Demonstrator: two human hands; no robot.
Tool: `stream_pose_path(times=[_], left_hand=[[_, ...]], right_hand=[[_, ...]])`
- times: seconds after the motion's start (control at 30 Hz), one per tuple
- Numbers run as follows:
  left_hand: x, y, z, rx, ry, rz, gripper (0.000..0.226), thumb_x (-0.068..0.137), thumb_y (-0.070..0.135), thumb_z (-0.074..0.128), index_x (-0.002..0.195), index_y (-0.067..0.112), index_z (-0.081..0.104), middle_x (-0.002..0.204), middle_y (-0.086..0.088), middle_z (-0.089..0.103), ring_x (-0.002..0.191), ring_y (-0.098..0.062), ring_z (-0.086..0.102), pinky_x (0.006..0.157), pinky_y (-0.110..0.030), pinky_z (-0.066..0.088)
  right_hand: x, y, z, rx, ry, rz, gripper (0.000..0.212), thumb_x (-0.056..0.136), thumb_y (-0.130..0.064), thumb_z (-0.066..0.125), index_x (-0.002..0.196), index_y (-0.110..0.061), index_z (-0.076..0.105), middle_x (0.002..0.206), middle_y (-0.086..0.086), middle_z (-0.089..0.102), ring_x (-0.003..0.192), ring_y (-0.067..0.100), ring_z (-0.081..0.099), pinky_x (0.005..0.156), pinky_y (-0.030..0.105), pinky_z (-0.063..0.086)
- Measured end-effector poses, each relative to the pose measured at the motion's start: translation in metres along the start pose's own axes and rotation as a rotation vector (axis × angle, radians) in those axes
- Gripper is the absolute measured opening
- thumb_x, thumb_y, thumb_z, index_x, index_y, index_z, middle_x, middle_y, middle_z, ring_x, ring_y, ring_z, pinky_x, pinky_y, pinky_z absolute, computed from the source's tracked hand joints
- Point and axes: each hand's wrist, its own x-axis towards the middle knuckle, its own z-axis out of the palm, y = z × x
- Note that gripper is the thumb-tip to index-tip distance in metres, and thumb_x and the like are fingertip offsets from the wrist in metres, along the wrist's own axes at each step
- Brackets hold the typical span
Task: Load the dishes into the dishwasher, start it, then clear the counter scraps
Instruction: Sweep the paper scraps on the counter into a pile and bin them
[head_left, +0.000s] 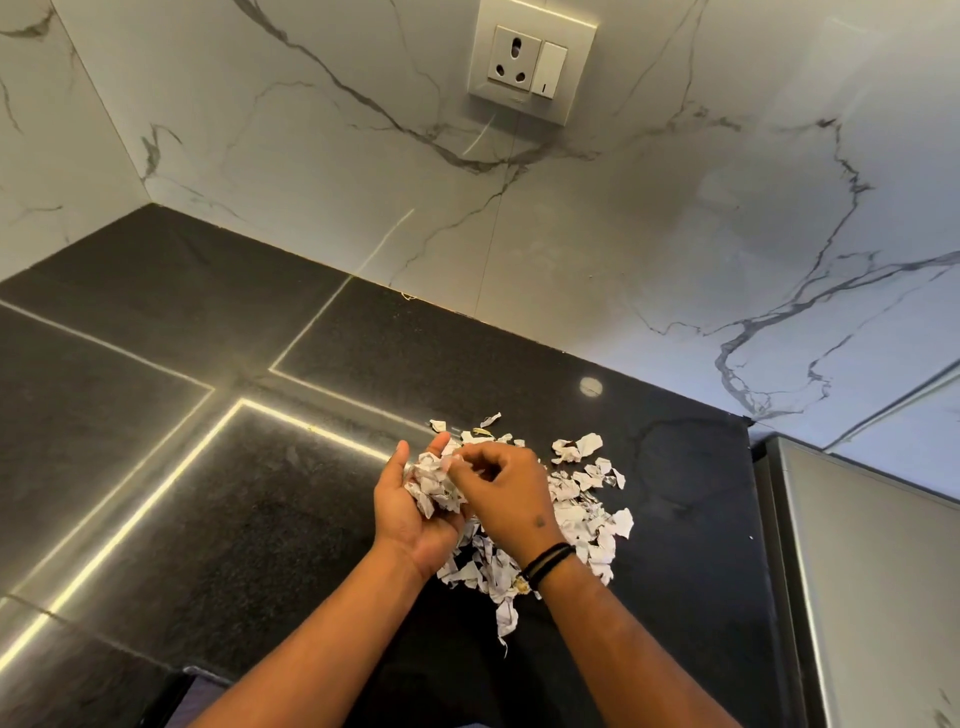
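One heap of torn paper scraps (582, 519) lies on the single dark bench (208, 467), the pieces too many and too overlapped to count. Two hands are in view, the left hand (410, 509) and the right hand (511, 493). On the far wall sits one socket (514, 60) with one switch (548, 70) beside it; two dark bands (548, 564) circle the right wrist.

Left hand (415, 512) cupping paper scraps (582, 519), right hand (506, 496) pinching one, black counter (208, 467), marble wall (675, 234)

scraps (576, 519) partly under hands (print unreadable)
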Motion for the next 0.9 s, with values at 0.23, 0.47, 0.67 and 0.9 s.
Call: stream_pose_path(times=[0.23,0.47,0.67,0.9], left_hand=[[-0.005,0.012,-0.008,-0.053,0.004,0.013,0.049,0.099,0.046,0.050,0.121,0.006,0.067,0.132,-0.029,0.062,0.128,-0.041,0.056,0.108,-0.051,0.046],[-0.003,0.014,-0.008,-0.071,0.003,0.029,0.047,0.100,0.045,0.051,0.117,0.005,0.068,0.131,-0.029,0.063,0.124,-0.042,0.058,0.110,-0.051,0.043],[-0.005,0.015,-0.011,-0.063,0.001,0.046,0.049,0.099,0.045,0.051,0.121,0.005,0.067,0.128,-0.029,0.064,0.127,-0.042,0.057,0.112,-0.052,0.041],[0.003,0.013,-0.008,-0.082,-0.001,0.080,0.049,0.100,0.047,0.048,0.121,0.007,0.066,0.133,-0.027,0.062,0.129,-0.042,0.056,0.111,-0.052,0.042]], right_hand=[[0.048,0.046,-0.021,-0.398,0.115,0.052,0.026,0.097,-0.007,0.053,0.113,-0.016,0.072,0.113,0.002,0.067,0.104,0.015,0.062,0.092,0.024,0.048],[0.053,0.072,-0.003,-0.951,-0.181,-0.123,0.034,0.097,-0.018,0.055,0.128,-0.029,0.064,0.125,-0.003,0.056,0.113,0.025,0.047,0.094,0.041,0.046],[0.050,0.067,-0.005,-0.941,-0.022,-0.156,0.020,0.099,-0.032,0.057,0.112,-0.026,0.070,0.110,-0.005,0.060,0.102,0.019,0.047,0.087,0.034,0.045],[0.018,0.036,-0.005,-0.426,0.267,-0.148,0.006,0.089,-0.030,0.070,0.088,-0.024,0.070,0.091,-0.010,0.064,0.090,0.013,0.056,0.080,0.031,0.047]])
